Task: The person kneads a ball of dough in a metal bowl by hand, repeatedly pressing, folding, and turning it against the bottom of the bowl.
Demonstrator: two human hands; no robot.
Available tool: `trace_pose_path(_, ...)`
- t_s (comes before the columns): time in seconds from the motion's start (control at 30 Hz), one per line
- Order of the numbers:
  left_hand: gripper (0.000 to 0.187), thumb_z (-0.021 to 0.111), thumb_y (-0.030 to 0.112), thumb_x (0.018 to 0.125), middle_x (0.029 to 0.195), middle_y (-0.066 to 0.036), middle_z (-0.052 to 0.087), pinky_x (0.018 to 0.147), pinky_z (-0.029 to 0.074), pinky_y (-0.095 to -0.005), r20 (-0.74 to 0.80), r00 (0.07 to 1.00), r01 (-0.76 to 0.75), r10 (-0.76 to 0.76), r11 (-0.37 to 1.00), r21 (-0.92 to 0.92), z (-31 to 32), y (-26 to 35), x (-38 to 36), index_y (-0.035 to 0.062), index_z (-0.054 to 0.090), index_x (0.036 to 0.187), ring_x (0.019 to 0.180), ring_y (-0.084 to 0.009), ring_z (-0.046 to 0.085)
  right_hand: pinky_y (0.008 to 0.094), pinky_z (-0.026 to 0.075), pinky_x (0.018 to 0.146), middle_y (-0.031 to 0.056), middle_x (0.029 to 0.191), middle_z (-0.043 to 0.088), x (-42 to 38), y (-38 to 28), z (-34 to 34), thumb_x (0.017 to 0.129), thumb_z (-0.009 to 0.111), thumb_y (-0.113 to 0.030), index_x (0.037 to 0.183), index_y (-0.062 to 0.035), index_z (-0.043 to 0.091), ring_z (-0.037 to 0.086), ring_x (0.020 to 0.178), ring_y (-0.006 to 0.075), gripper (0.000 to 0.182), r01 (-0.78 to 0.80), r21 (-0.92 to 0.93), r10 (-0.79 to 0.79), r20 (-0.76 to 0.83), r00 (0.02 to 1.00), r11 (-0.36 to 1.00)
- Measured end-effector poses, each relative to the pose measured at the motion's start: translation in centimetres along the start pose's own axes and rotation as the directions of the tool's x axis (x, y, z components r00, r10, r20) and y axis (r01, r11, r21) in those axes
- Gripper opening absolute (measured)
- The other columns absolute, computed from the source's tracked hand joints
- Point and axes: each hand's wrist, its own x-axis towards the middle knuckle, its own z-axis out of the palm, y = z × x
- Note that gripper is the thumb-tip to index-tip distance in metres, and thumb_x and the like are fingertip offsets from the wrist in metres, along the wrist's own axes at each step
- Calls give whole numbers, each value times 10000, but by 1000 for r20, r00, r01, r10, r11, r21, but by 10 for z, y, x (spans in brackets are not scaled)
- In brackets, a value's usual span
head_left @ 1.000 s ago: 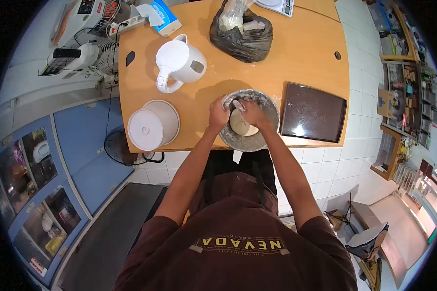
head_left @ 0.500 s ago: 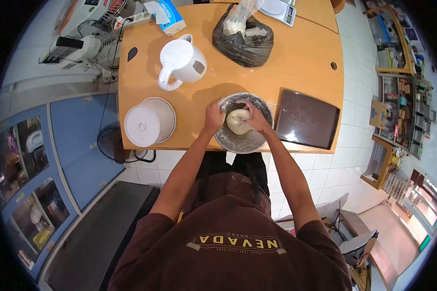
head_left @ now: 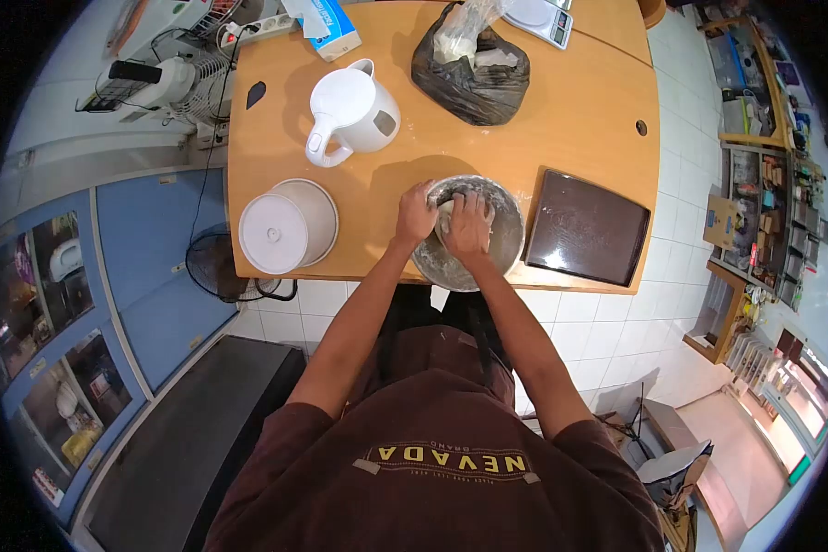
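Note:
A metal mixing bowl [head_left: 508,241] with flour-smeared walls stands at the table's front edge. At its left rim is my left hand [head_left: 417,217], fingers closed over the edge. My right hand [head_left: 469,227] is inside the bowl, its fingers curled over a pale ball of dough [head_left: 445,219] and pressing on it. Most of the dough is hidden under that hand; only a little shows at its sides.
A white lidded tub [head_left: 274,235] and a white electric kettle [head_left: 348,106] stand to the left. A dark baking tray [head_left: 589,225] lies right of the bowl. Behind are a black plastic bag [head_left: 478,87], a kitchen scale [head_left: 545,18] and a blue-white box [head_left: 333,35].
My right hand has moved from the dough's right side to on top of it, covering most of it. My left hand stays at the bowl's rim. The view has shifted slightly.

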Motion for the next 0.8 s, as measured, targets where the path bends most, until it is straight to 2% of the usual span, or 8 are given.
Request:
trace_pose_path(0.2, 443, 611, -8, 781, 1186, -283, 647, 1024, 469, -472, -26, 998, -56, 57, 998, 33, 5, -5, 1, -44, 639, 1221, 1126, -445, 605, 667, 54, 1182, 179, 1600, 258, -39, -16, 41, 888, 597, -352, 1501, -36, 378, 141, 1518, 399, 723, 219, -254, -222, 20, 975, 942)
trace_pose_path(0.3, 435, 613, -3, 778, 1175, -292, 648, 1022, 467, -475, 5, 999, -53, 53, 999, -2, 2, 1, 1, -53, 640, 1210, 1122, -450, 605, 650, 88, 1191, 130, 1643, 228, -43, -3, 41, 967, 509, -412, 1528, -98, 366, 132, 1532, 341, 659, 200, -254, -170, 134, 976, 946)
trace_pose_path(0.43, 424, 615, -13, 774, 1165, -303, 648, 1010, 471, -474, -68, 991, -117, 113, 992, -56, 7, -11, -6, -62, 644, 1194, 1118, -450, 609, 658, 85, 1165, 130, 1543, 350, -17, 15, 22, 985, 496, -445, 1450, -175, 429, 215, 1479, 376, 542, 156, -35, -154, 53, 987, 987)
trace_pose_path(0.47, 422, 616, -15, 772, 1163, -305, 648, 1007, 473, -473, -85, 988, -135, 128, 988, -80, 7, -10, -6, -63, 645, 1190, 1117, -449, 610, 677, 97, 1146, 128, 1490, 387, -14, 20, 27, 932, 582, -440, 1410, -178, 445, 260, 1441, 386, 562, 184, -28, -185, -22, 982, 982)
trace_pose_path(0.57, 423, 621, -15, 773, 1167, -293, 652, 1004, 477, -475, -33, 998, -62, 61, 998, -29, 6, -9, 0, -60, 644, 1193, 1122, -446, 610, 687, 80, 1141, 126, 1502, 377, -4, 28, 29, 854, 664, -448, 1416, -193, 445, 258, 1441, 390, 655, 139, -5, -137, 127, 982, 990)
trace_pose_path(0.6, 428, 624, -12, 773, 1170, -288, 653, 1003, 478, -475, -27, 997, -72, 71, 997, -17, 7, -9, 2, -58, 642, 1199, 1123, -444, 610, 733, 138, 1108, 134, 1504, 380, -3, 35, 28, 781, 725, -429, 1436, -195, 425, 256, 1446, 412, 757, 168, 133, -181, 87, 980, 977)
trace_pose_path(0.7, 443, 633, -4, 773, 1181, -274, 654, 1003, 480, -473, -7, 998, -68, 68, 997, 26, 6, -13, -2, -50, 635, 1213, 1127, -440, 611, 684, 274, 1094, 168, 1423, 479, 6, 56, 26, 808, 712, -376, 1378, -169, 519, 373, 1392, 409, 636, 128, 135, -143, 109, 984, 983)
trace_pose_path(0.8, 450, 641, 2, 775, 1194, -267, 653, 1006, 480, -470, 32, 997, -67, 66, 997, 34, 11, -11, -3, -40, 633, 1222, 1134, -437, 610, 581, 427, 1025, 192, 1258, 603, 25, 66, 6, 844, 683, -321, 1236, -126, 642, 535, 1241, 392, 439, 252, 264, -296, 143, 944, 931)
